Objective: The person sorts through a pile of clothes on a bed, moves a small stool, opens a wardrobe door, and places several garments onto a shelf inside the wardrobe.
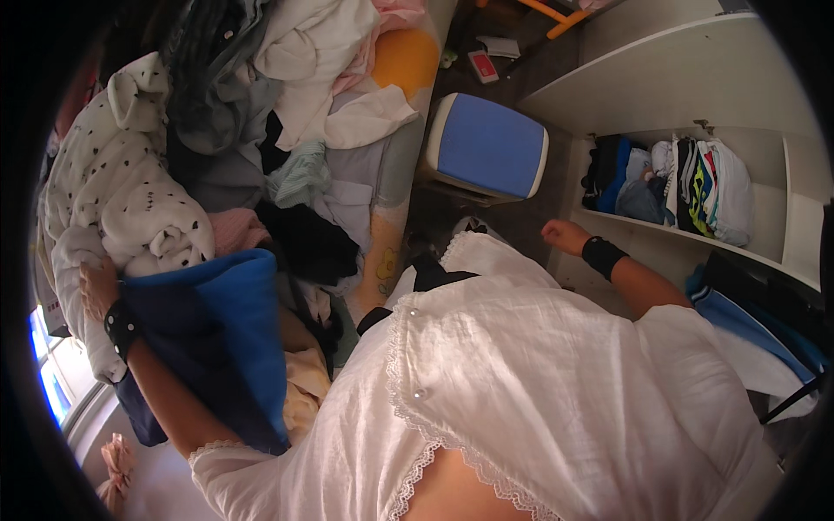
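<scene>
My left hand (98, 286) rests against a bulky white cloth with small dark prints (140, 189), at the far left of the pile. Whether its fingers grip the cloth is unclear. Beside that wrist lies a blue and navy garment (244, 325), partly behind my forearm. My right hand (565, 236) hangs with curled fingers and nothing visible in it. It is in front of an open cabinet whose compartment holds a row of folded clothes (697, 182). Both wrists wear black bands.
Loose clothes, among them a black garment (313, 244) and a white one (368, 117), cover a bed (391, 169). A blue-topped stool (492, 144) stands between bed and cabinet (664, 71). More garments (749, 325) hang or lie at lower right. A red box (483, 67) lies on the floor.
</scene>
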The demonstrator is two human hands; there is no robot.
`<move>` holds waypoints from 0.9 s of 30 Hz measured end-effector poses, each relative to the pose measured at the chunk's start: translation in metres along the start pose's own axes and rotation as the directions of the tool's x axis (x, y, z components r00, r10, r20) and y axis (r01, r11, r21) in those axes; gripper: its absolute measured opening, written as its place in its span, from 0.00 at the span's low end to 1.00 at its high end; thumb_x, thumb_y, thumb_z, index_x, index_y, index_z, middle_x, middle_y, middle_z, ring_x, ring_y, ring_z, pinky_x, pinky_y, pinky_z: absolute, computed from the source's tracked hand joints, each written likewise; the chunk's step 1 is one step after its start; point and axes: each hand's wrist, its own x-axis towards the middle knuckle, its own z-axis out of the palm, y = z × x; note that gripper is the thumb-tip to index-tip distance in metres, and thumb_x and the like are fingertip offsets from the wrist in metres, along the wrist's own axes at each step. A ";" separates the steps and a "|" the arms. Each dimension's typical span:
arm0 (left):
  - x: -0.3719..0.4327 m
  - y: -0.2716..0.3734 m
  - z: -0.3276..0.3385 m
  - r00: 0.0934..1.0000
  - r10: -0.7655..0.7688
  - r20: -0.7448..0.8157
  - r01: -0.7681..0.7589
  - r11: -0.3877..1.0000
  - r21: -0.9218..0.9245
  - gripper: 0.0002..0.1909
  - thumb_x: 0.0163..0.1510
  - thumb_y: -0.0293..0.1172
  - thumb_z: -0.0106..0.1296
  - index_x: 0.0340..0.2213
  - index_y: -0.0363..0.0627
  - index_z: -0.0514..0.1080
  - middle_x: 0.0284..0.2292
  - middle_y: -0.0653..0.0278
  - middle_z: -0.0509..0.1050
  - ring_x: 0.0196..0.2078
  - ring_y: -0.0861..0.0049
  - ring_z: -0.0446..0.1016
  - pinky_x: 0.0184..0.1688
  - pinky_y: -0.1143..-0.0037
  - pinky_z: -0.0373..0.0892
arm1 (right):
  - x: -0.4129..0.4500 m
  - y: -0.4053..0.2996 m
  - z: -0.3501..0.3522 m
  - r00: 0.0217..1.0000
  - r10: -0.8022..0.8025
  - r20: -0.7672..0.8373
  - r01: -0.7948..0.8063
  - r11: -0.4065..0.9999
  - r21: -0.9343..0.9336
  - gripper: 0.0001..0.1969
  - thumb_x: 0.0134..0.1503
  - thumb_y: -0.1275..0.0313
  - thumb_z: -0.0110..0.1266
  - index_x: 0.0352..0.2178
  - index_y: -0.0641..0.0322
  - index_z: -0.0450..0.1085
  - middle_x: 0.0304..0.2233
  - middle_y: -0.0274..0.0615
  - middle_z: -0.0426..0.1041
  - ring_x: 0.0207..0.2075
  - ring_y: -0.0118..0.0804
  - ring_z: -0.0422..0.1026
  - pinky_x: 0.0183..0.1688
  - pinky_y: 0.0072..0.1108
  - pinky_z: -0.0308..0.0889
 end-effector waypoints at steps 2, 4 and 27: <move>0.002 -0.007 0.002 1.000 -0.006 -0.005 0.006 1.000 0.001 0.31 0.41 0.56 0.37 0.47 0.55 0.57 0.46 0.59 0.61 0.48 0.61 0.60 0.48 0.66 0.56 | -0.008 -0.010 -0.004 1.000 0.019 -0.003 -0.019 1.000 0.007 0.09 0.46 0.67 0.47 0.29 0.59 0.66 0.29 0.42 0.69 0.32 0.36 0.67 0.36 0.23 0.62; -0.001 -0.010 0.004 0.999 0.002 -0.039 -0.003 1.000 -0.027 0.31 0.42 0.54 0.36 0.47 0.55 0.56 0.46 0.58 0.60 0.48 0.61 0.60 0.48 0.65 0.55 | -0.011 -0.009 -0.004 1.000 0.009 -0.023 -0.008 0.999 0.035 0.09 0.46 0.67 0.47 0.29 0.59 0.66 0.29 0.42 0.69 0.33 0.37 0.67 0.36 0.23 0.62; -0.015 -0.002 -0.012 0.987 0.024 -0.158 -0.028 0.999 -0.028 0.31 0.43 0.53 0.39 0.46 0.51 0.58 0.43 0.55 0.63 0.46 0.60 0.62 0.46 0.64 0.57 | 0.018 -0.009 -0.026 0.995 -0.056 -0.088 0.052 0.998 -0.038 0.08 0.48 0.70 0.47 0.29 0.62 0.65 0.24 0.36 0.67 0.27 0.29 0.65 0.32 0.20 0.62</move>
